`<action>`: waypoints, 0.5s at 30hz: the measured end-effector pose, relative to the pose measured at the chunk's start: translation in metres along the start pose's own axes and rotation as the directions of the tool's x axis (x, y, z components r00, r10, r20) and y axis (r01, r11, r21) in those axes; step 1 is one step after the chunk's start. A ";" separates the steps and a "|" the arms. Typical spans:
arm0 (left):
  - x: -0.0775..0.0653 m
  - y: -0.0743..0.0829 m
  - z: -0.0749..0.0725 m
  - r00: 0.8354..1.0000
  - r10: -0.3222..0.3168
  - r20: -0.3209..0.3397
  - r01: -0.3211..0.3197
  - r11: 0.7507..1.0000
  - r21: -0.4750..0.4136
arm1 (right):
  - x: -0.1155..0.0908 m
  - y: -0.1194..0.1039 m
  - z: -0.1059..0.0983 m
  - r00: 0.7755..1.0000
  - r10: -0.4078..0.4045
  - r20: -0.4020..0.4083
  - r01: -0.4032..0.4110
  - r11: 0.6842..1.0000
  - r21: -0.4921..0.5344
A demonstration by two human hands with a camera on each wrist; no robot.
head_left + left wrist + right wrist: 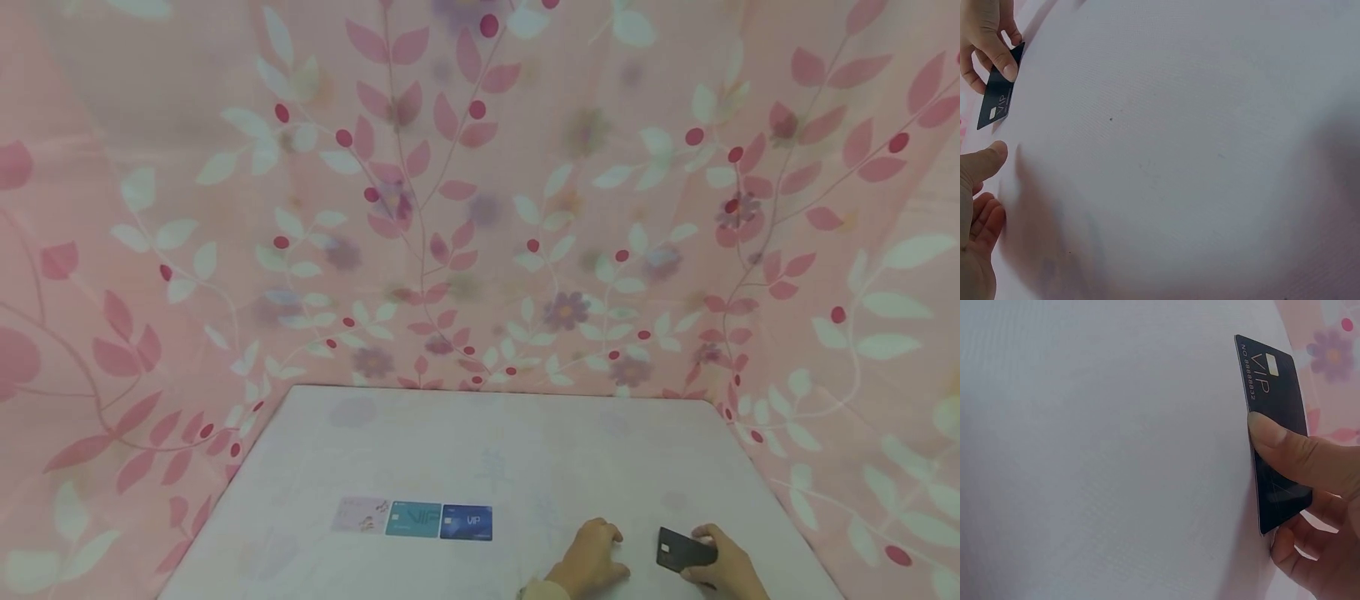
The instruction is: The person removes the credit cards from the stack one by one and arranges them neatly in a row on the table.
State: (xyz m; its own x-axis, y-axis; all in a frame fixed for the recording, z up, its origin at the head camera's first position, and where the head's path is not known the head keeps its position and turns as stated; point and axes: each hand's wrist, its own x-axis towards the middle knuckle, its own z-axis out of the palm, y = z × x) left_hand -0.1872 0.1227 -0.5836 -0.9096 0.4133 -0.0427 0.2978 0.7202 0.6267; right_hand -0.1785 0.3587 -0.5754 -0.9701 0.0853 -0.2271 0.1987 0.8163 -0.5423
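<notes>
A black VIP card (1279, 419) with a pale chip and the number 88888832 is pinched in my right hand (723, 562), thumb across its face. In the head view it tilts over the table's right part. My left hand (588, 558) is a short way to its left, fingers loosely bent and holding nothing. Further left, three cards lie side by side in a row: a pale flowered card (361, 515), a teal VIP card (413, 519) and a dark blue VIP card (467, 522).
The white table (525, 442) has its far edge against a pink curtain (480, 250) printed with leaves and flowers. The same cloth hangs along the left and right sides.
</notes>
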 end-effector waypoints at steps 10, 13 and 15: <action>-0.003 0.000 -0.002 1.000 -0.014 0.002 0.015 0.999 -0.039 | -0.009 -0.008 0.002 0.997 -0.002 0.072 0.003 1.000 -0.018; -0.004 0.000 -0.004 1.000 -0.002 -0.011 0.001 0.999 -0.048 | -0.013 -0.011 0.003 0.995 -0.017 0.094 0.021 0.999 -0.037; -0.005 0.000 -0.005 1.000 0.008 -0.018 -0.009 0.998 -0.054 | -0.014 -0.013 0.003 0.994 -0.029 0.101 0.035 0.998 -0.058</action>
State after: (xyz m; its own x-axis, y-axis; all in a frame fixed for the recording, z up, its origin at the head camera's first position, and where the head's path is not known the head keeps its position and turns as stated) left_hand -0.1841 0.1176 -0.5797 -0.9123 0.4090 -0.0231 0.2901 0.6849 0.6684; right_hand -0.1671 0.3453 -0.5672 -0.9565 0.0034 -0.2917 0.1560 0.8508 -0.5018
